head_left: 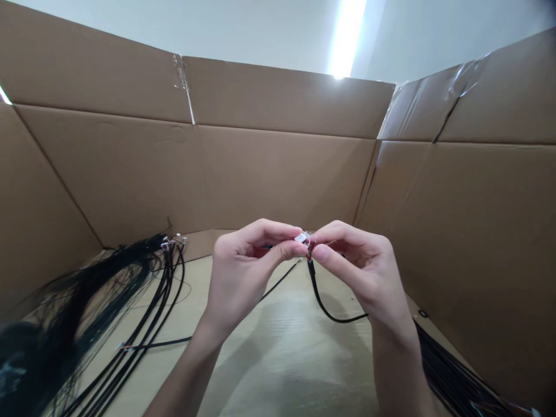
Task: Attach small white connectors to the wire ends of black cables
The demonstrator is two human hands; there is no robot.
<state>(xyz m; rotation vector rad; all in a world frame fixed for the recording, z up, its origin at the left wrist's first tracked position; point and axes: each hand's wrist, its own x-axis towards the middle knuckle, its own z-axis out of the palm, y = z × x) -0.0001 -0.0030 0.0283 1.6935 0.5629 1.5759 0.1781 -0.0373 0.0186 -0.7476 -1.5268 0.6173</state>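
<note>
In the middle of the head view, my left hand [249, 269] pinches a small white connector [300, 237] between thumb and forefinger. Close beside it, the thumb and forefinger of my right hand [360, 260] are closed on thin coloured wires [310, 246]. These wires come out of the end of a black cable [319, 298], which hangs below the fingertips and curves right behind my right wrist. The fingertips of both hands nearly meet, partly hiding the connector and the wires.
Black cables with white connectors [163, 289] lie at the left beside a bundle of thin dark strands [82, 295]. Another cable bundle [456, 365] lies at the lower right. A single cable [169, 343] crosses the pale table [278, 359]. Cardboard walls [278, 174] surround the table.
</note>
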